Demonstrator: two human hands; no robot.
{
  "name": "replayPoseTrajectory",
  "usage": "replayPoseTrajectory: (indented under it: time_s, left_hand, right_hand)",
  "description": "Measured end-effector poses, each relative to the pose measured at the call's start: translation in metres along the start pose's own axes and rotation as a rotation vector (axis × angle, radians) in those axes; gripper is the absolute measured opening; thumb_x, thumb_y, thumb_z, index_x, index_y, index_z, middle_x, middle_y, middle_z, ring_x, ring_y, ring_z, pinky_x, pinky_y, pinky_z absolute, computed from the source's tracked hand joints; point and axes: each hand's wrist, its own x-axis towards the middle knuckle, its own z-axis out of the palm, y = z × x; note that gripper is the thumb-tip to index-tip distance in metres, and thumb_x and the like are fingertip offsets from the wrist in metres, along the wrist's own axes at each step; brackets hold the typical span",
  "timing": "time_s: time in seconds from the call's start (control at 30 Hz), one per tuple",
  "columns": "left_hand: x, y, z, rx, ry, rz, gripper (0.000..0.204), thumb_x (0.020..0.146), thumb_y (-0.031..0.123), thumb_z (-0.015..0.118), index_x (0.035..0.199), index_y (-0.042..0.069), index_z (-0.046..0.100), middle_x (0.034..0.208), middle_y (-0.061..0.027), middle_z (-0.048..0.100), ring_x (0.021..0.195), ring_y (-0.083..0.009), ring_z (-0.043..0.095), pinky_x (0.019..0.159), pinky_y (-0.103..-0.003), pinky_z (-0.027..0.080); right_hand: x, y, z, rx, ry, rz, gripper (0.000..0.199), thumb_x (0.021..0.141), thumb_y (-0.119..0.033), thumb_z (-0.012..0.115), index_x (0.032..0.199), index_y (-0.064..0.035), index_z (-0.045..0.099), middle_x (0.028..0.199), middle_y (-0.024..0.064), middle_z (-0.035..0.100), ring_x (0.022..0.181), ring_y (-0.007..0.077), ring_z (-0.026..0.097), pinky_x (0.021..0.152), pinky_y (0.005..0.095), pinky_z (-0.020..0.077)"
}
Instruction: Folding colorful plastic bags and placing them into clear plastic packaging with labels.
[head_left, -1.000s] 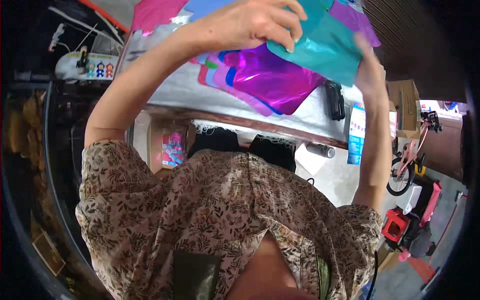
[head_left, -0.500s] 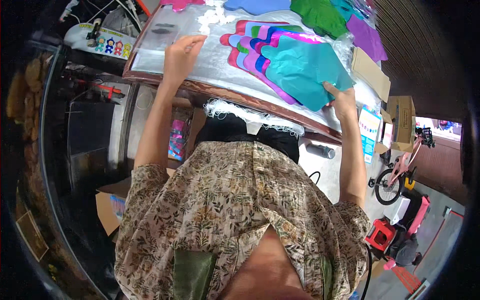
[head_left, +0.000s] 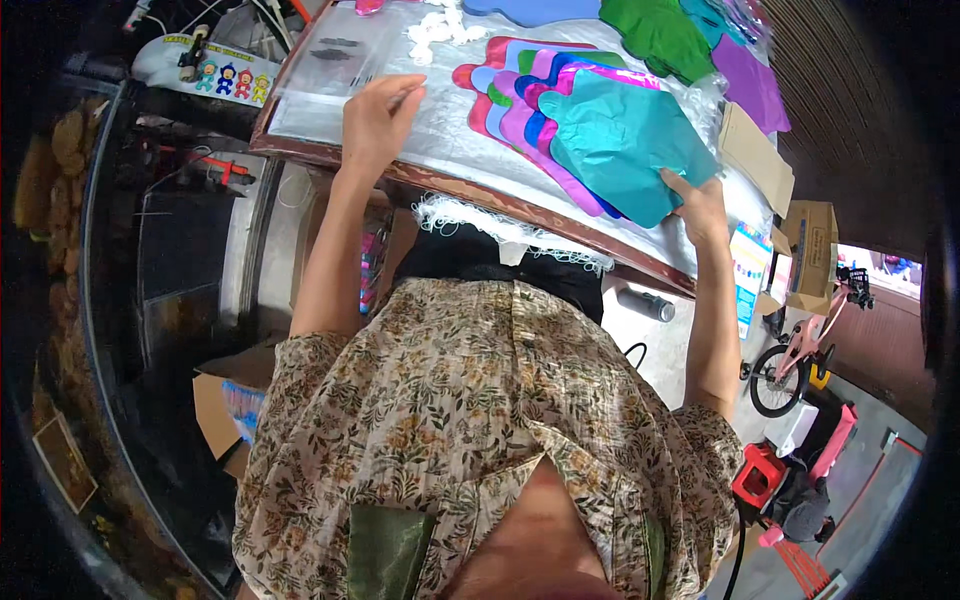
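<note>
Left hand (head_left: 375, 120) extended to 11 o'clock, fingers loosely curled, resting on clear plastic sheet (head_left: 330, 85) near the table's wooden edge (head_left: 470, 195), gripping nothing; bare sheet lies open toward 12 o'clock; right hand (head_left: 700, 205) at 1 o'clock pinches the teal foil shape (head_left: 625, 140) topping a fanned coloured stack (head_left: 520, 100); cardboard (head_left: 755, 160) just beside.

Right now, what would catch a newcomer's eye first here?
The fanned stack of shiny foil sheets in pink, purple, blue and teal on the silver-covered table, its near edge under the right hand. The left hand rests farther left, by a clear plastic sheet.
</note>
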Motion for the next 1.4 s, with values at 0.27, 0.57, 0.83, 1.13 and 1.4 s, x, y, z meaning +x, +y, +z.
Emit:
replayPoseTrajectory:
  time_s: [0.27,0.57,0.83,1.13,1.4]
  left_hand:
    - [0.026,0.006,0.034,0.070,0.020,0.343,0.041,0.081,0.025,0.080,0.118,0.010,0.072,0.115,-0.0118,0.069,0.112,-0.0310,0.062,0.097,-0.041,0.048]
    - [0.042,0.007,0.058,0.156,-0.106,0.354,0.057,0.072,0.039,0.085,0.122,0.014,0.071,0.127,-0.0088,0.064,0.121,-0.0290,0.055,0.105,-0.046,0.040]
    - [0.041,0.004,0.062,0.233,-0.149,0.379,0.049,0.076,0.038,0.084,0.119,0.017,0.072,0.130,-0.0052,0.063,0.123,-0.0293,0.054,0.103,-0.045,0.044]
    - [0.040,0.007,0.059,0.213,-0.128,0.389,0.049,0.078,0.036,0.083,0.121,0.015,0.071,0.129,-0.0069,0.063,0.120,-0.0302,0.056,0.102,-0.045,0.044]
    - [0.044,0.008,0.065,0.144,-0.147,0.391,0.054,0.076,0.034,0.084,0.123,0.012,0.068,0.126,-0.0065,0.064,0.118,-0.0295,0.056,0.101,-0.044,0.043]
  right_hand:
    - [-0.007,-0.004,0.005,-0.007,-0.020,0.005,0.031,0.087,-0.009,0.072,0.115,0.0042,0.064,0.097,0.0093,0.070,0.075,0.0163,0.068,0.055,0.0290,0.0528]
    - [-0.020,-0.011,0.010,-0.068,-0.010,-0.014,0.023,0.088,-0.009,0.071,0.100,0.0093,0.066,0.083,0.0103,0.069,0.060,0.0165,0.066,0.049,0.0291,0.0540]
    - [-0.009,0.012,-0.004,-0.295,0.062,-0.065,0.027,0.088,-0.013,0.072,0.097,0.0109,0.064,0.079,0.0130,0.069,0.059,0.0196,0.066,0.049,0.0320,0.0541]
    - [-0.032,-0.001,0.029,-0.877,0.355,-0.477,0.033,0.085,-0.015,0.072,0.105,0.0081,0.057,0.088,0.0307,0.062,0.079,0.0467,0.064,0.071,0.0526,0.0486]
    - [-0.023,0.019,0.053,-0.902,0.520,-0.610,0.050,0.085,-0.016,0.072,0.121,0.0106,0.051,0.098,0.0316,0.064,0.088,0.0492,0.064,0.075,0.0542,0.0517]
